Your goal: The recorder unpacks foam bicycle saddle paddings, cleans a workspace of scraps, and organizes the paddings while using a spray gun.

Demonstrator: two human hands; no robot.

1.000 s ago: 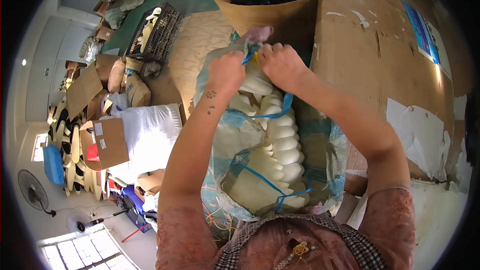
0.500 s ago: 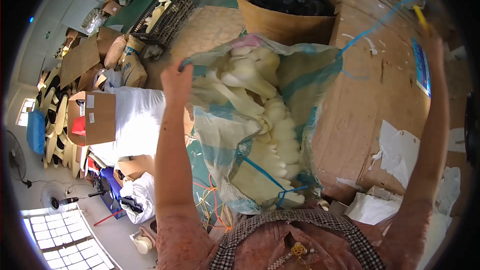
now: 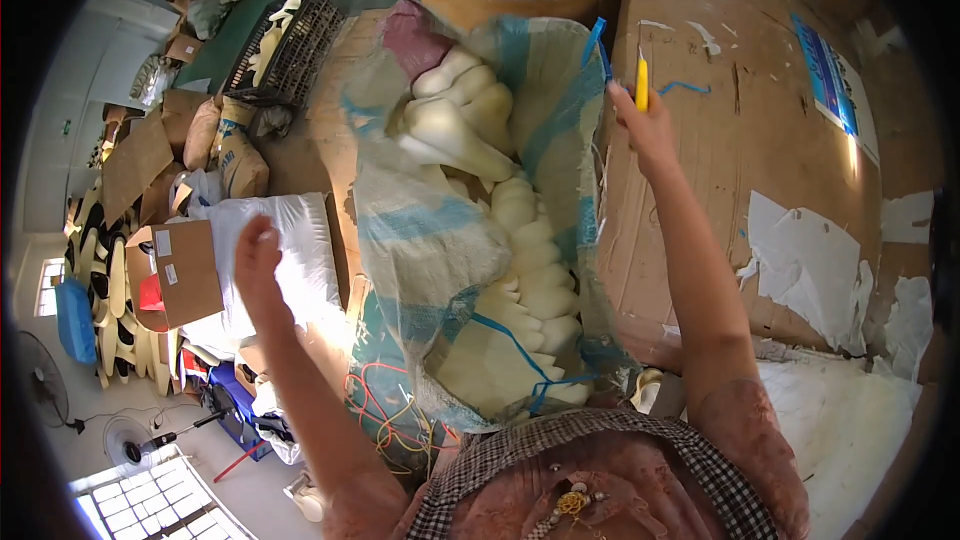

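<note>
R grip (image 3: 646,130) clenched on slim yellow knife (image 3: 642,85); L hand (image 3: 262,260) empty, relaxed; crinkly woven sack (image 3: 425,225).

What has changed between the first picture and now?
The left hand has come off the sack and swung left. The right hand has moved right, gripping the yellow tool. The sack, bunched at its top before, has spread open around the pale pieces. The black crate stays put.

The blue-striped woven sack (image 3: 425,230) gapes, cream pieces (image 3: 543,285) stacked inside, a yellow cutter (image 3: 642,86) near its right edge
</note>
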